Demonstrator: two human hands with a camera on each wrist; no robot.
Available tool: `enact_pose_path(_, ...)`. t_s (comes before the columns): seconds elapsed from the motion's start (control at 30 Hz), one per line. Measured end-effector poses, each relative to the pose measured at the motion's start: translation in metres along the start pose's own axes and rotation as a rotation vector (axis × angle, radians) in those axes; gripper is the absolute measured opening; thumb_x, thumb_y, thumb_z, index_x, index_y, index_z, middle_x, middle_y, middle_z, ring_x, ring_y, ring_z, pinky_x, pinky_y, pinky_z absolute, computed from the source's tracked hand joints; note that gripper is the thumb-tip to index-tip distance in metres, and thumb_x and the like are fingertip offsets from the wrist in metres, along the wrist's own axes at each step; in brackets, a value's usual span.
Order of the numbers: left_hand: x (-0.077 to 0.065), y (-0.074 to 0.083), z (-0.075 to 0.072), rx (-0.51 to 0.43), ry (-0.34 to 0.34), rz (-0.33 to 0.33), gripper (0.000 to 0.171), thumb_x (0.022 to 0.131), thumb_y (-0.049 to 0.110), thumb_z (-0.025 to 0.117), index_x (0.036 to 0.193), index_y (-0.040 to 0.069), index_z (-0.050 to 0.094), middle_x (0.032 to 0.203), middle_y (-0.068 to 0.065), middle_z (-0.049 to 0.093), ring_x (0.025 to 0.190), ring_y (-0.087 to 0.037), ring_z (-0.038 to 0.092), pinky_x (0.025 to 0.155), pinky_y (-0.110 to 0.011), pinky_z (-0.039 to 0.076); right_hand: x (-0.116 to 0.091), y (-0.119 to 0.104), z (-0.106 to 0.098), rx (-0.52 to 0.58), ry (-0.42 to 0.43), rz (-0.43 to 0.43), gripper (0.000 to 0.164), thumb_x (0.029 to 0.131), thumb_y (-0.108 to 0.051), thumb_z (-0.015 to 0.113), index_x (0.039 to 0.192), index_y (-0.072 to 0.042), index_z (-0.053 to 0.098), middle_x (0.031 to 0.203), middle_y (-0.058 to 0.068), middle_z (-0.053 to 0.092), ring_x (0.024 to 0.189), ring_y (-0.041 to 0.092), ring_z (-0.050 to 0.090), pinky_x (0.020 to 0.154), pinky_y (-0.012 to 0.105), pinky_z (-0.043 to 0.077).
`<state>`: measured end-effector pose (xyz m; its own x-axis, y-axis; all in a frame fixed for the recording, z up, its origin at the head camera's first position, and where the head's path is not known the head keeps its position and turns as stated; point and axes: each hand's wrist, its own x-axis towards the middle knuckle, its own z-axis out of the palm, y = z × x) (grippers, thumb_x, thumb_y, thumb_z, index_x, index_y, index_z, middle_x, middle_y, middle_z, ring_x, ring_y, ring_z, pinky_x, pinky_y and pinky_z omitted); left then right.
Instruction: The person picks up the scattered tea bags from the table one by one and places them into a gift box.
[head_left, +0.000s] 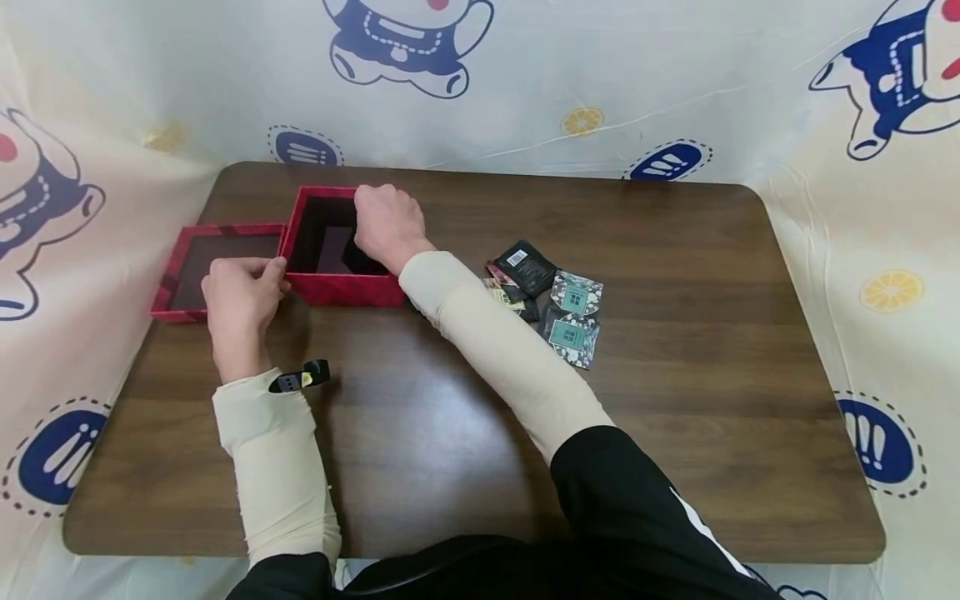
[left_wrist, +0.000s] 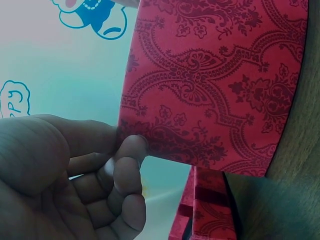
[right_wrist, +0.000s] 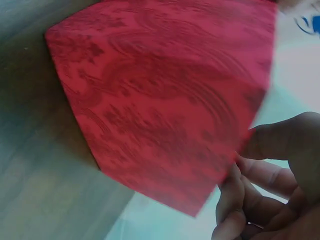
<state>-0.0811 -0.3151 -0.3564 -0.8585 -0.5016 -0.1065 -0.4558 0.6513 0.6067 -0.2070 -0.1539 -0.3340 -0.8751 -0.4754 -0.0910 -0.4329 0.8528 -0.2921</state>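
Observation:
A red box (head_left: 337,290) with a dark inside stands without its lid at the table's back left. In the left wrist view its wall (left_wrist: 200,90) shows a dark floral pattern. My left hand (head_left: 242,304) pinches the box's rim near its front left corner between thumb and forefinger. At the box's right side, my right hand (head_left: 390,223) pinches the opposite rim; the right wrist view shows thumb and forefinger on the edge of the red wall (right_wrist: 155,100). Something dark lies inside the box, partly hidden by the right hand.
A matching red lid (head_left: 225,247) lies inside up, left of the box and behind the left hand. Right of the box several small packets lie in a loose group, among them a black packet (head_left: 527,267) and a green-labelled packet (head_left: 576,295). Beneath everything is a brown wooden table (head_left: 697,350).

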Motion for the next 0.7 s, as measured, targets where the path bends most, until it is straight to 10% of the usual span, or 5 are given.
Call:
enact_pose_path(0.33,0.001,0.002,0.004,-0.018,-0.013,-0.026,0.054,0.088,0.053,0.044,0.111,0.010,0.067,0.092,-0.013,0.067,0.105,-0.026,0.040,0.066,-0.035,0.039,-0.027,0.045,-0.029,0.381,0.075,0.055,0.021,0.089,-0.026,0.056,0.073,-0.017,0.067,0.069,-0.003,0.060,0.066,0.012,0.054,0.059,0.024,0.041)
enact_pose_path(0.7,0.002,-0.001,0.004,-0.010,-0.023,-0.032,0.057,0.086,0.057,0.043,0.113,0.012,0.067,0.090,-0.010,0.067,0.088,-0.021,0.045,0.061,-0.032,0.042,-0.062,0.112,-0.030,0.458,0.199,0.074,0.014,0.084,-0.029,0.064,0.080,-0.019,0.072,0.073,-0.010,0.063,0.067,0.008,0.054,0.064,0.024,0.042)
